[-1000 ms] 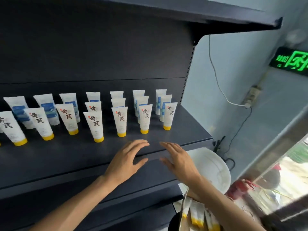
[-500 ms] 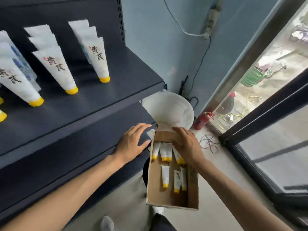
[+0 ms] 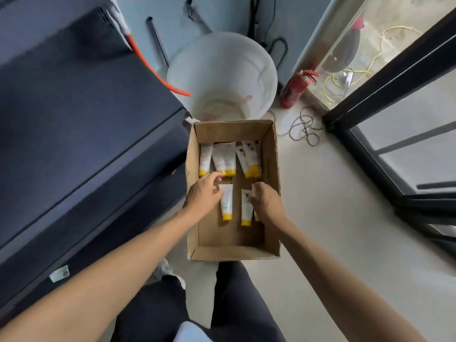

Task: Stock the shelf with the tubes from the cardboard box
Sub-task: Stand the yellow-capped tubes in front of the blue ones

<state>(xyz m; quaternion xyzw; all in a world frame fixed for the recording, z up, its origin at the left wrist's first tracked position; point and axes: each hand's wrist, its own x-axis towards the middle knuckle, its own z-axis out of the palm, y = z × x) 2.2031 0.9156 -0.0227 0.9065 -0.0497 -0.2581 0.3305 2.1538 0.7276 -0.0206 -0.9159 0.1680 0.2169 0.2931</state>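
White yellow-capped tubes (image 3: 227,202) lie flat in the open brown cardboard box (image 3: 273,166) on the floor: about five in a row at its 12 o'clock end, three nearer me. My left hand (image 3: 202,193) curls loosely beside the middle tube; my right hand (image 3: 266,203) covers two, grip I cannot tell. Nothing lifted yet. The dark metal shelf (image 3: 81,114) sits at 9 o'clock; roughly eight remain.

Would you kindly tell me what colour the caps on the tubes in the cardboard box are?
Yellow caps on white tubes, seen in the head view.
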